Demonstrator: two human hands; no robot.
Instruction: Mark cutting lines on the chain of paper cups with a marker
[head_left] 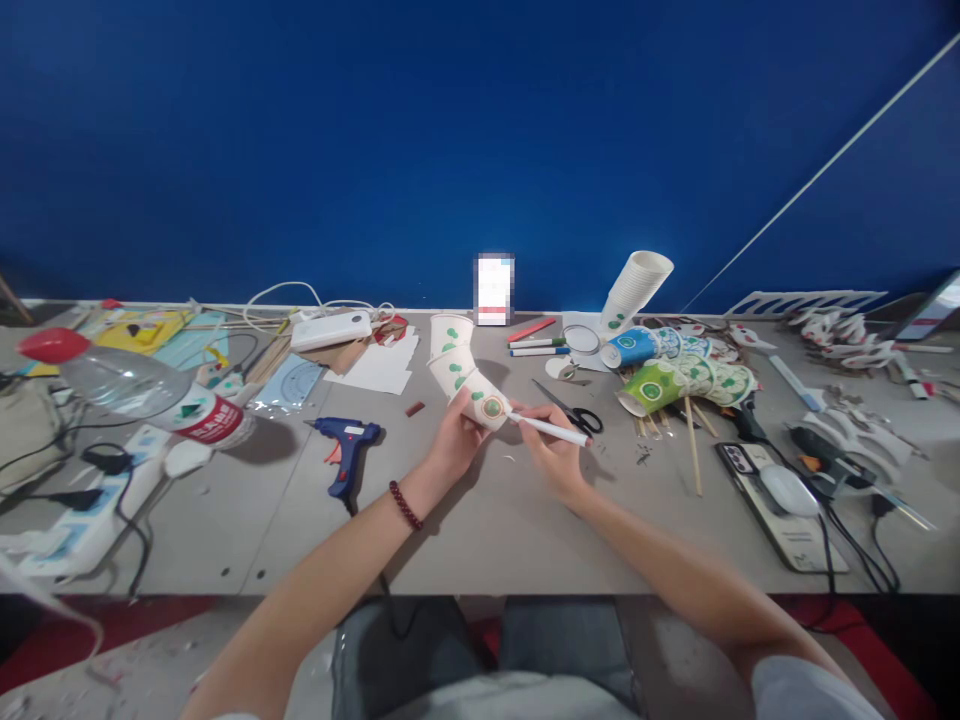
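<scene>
My left hand [454, 443] is closed round the lower end of a chain of white paper cups with green spots [459, 372], which curves up from my hand toward the wall. My right hand [553, 452] pinches a white marker pen [551, 430] and holds its tip against the nearest cup, by a round green mark. A dark red bead bracelet [405, 505] sits on my left wrist. Both hands hover just above the grey table [487, 530].
Black-handled scissors [574, 410] lie right of my hands, a blue glue gun [343, 450] to the left. More cups: a white stack [636, 287], blue and green ones [679, 375], wooden sticks. A water bottle [142, 392] and power strip at left; phone and mouse [784, 490] at right.
</scene>
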